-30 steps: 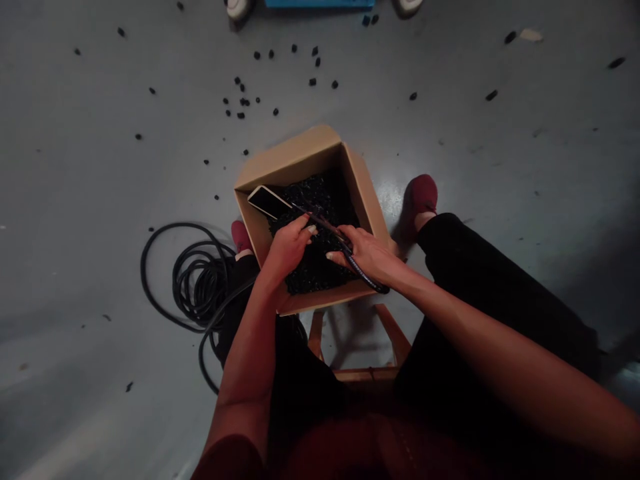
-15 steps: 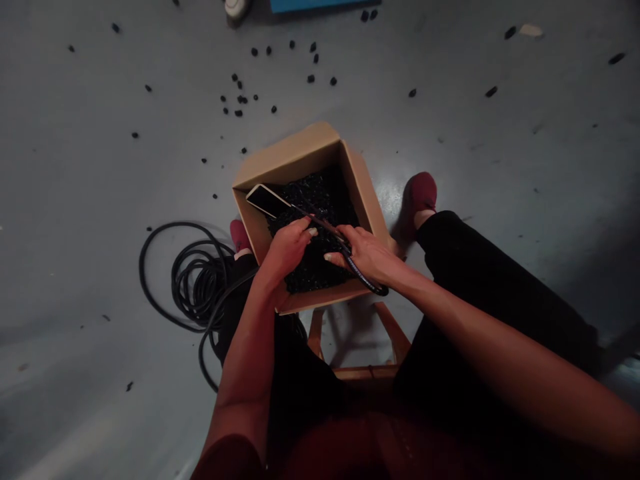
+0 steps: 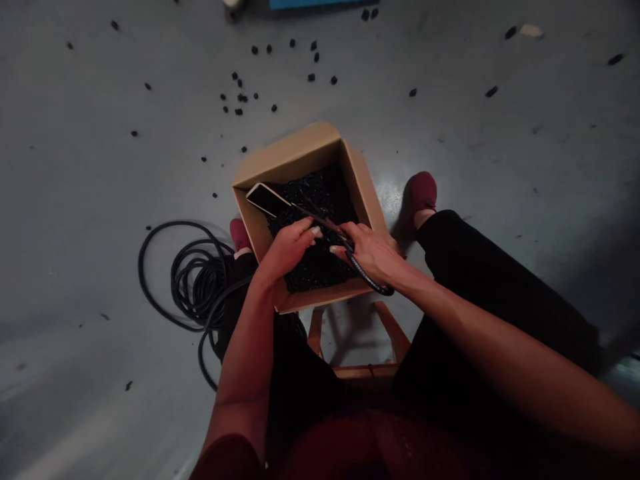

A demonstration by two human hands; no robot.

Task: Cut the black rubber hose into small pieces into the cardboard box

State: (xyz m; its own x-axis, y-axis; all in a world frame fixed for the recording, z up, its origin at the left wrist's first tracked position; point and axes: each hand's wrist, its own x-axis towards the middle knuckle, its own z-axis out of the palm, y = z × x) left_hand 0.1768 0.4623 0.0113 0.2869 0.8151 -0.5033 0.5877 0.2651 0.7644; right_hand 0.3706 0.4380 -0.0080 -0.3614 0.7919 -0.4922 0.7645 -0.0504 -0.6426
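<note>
An open cardboard box [image 3: 293, 150] holds many small black pieces [image 3: 320, 190]. A flat dark strip with a pale edge [image 3: 267, 200] leans in its back left corner. Over the box, my right hand [image 3: 363, 250] is closed around a scissor-like tool [image 3: 367, 273] with dark curved handles, its blades pointing up and left. My left hand [image 3: 295, 243] is closed by the blades, thumb and fingers pressed together; what it pinches is too dark to make out.
Coiled black hose [image 3: 197, 280] lies on the floor at left, one length running toward my left leg. Black bits [image 3: 240, 98] are scattered beyond the box. Wooden stool legs [image 3: 393, 333] stand below it, and my red shoe [image 3: 423, 193] is at right.
My right hand and the tool have shifted slightly right and its thumb has moved closer to the fingers. My left hand has barely moved.
</note>
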